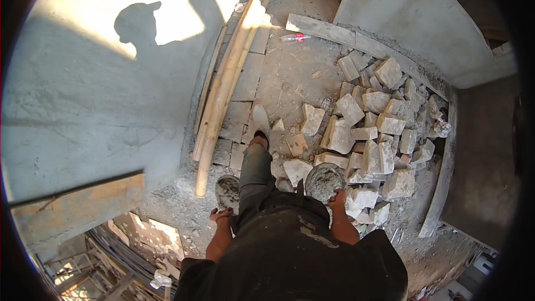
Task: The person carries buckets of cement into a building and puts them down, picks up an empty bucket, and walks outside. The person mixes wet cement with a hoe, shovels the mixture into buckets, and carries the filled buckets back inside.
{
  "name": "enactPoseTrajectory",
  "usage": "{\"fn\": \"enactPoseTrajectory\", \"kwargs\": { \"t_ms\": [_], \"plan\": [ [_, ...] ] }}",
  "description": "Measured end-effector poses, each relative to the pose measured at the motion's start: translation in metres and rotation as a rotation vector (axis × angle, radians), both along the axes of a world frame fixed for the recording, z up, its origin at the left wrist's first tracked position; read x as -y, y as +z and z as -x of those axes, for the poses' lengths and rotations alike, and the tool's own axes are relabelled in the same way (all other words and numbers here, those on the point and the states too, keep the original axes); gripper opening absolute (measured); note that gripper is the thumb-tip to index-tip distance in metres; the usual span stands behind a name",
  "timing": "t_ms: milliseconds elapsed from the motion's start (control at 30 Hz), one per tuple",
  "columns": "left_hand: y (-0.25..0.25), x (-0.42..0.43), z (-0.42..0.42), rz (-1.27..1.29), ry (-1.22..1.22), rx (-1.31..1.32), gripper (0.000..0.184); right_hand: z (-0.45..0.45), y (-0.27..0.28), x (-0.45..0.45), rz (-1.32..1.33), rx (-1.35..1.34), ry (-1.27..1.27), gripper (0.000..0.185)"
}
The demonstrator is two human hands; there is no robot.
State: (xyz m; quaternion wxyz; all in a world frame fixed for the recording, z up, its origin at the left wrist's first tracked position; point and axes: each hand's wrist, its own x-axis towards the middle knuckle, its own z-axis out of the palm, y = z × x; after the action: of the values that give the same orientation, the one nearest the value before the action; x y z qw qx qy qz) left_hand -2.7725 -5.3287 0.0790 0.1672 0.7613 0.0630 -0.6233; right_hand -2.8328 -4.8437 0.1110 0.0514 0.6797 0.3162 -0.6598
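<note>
My left hand (221, 214) hangs at my left side, its fingers curled beside a round container (227, 190) of grey wet mix. At my right side, my right hand (336, 198) is closed at the rim of another round container (325, 183), filled with grey mix. Any handles between fingers and containers are too small to make out. Both containers hang or stand next to my legs; which of the two I cannot tell. One shoe (260, 118) points forward on the dusty floor.
Broken blocks (370, 128) are heaped on the right. Long bamboo poles (229, 78) lie along the left wall (100, 111). A plastic bottle (295, 38) lies ahead on the floor. A wooden board (83, 203) and dark rods (120, 253) are at the lower left.
</note>
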Motion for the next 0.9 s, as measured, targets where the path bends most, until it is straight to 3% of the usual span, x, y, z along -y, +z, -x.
{"fn": "enactPoseTrajectory", "kwargs": {
  "t_ms": [167,200,233,300,367,500,533,567,633,700,733,833,900],
  "plan": [
    [-0.005,0.019,0.161,-0.024,-0.097,-0.077,0.022,0.117,0.032,0.020,-0.017,0.043,-0.017,0.010],
    [0.031,0.011,0.217,0.021,-0.090,0.069,0.022,0.147,0.039,0.022,-0.021,0.045,-0.039,0.011],
    [0.039,0.017,0.246,0.050,-0.099,-0.053,0.022,0.179,0.048,0.026,-0.021,0.052,-0.063,0.012],
    [0.052,0.023,0.301,0.029,-0.095,-0.003,0.023,0.214,0.069,0.039,-0.011,0.042,-0.090,0.016],
    [0.062,0.024,0.347,0.065,-0.088,-0.186,0.025,0.252,0.076,0.052,-0.004,0.026,-0.121,0.022],
    [0.051,0.038,0.448,0.109,-0.184,-0.251,0.023,0.334,0.086,0.057,0.014,-0.012,-0.155,0.029],
    [0.053,0.040,0.473,0.120,-0.176,-0.246,0.021,0.354,0.083,0.057,0.030,-0.018,-0.170,0.015],
    [0.053,0.040,0.498,0.131,-0.166,-0.240,0.020,0.377,0.079,0.058,0.024,-0.019,-0.173,0.015],
    [0.065,0.032,0.553,0.167,-0.201,-0.212,0.018,0.415,0.055,0.049,0.027,0.067,-0.139,0.035],
    [0.061,0.034,0.609,0.165,-0.271,-0.258,0.016,0.452,0.036,0.044,0.063,-0.015,-0.095,0.025],
    [0.049,0.034,0.637,0.175,-0.289,-0.153,0.013,0.476,0.023,0.046,-0.007,0.019,-0.089,0.017],
    [-0.001,0.052,0.696,0.161,-0.455,-0.076,0.012,0.560,0.038,0.055,-0.138,0.027,0.068,0.023],
    [0.028,0.036,0.736,0.166,-0.418,-0.086,0.017,0.600,0.044,0.056,-0.361,-0.036,0.332,0.022]
  ]
}}
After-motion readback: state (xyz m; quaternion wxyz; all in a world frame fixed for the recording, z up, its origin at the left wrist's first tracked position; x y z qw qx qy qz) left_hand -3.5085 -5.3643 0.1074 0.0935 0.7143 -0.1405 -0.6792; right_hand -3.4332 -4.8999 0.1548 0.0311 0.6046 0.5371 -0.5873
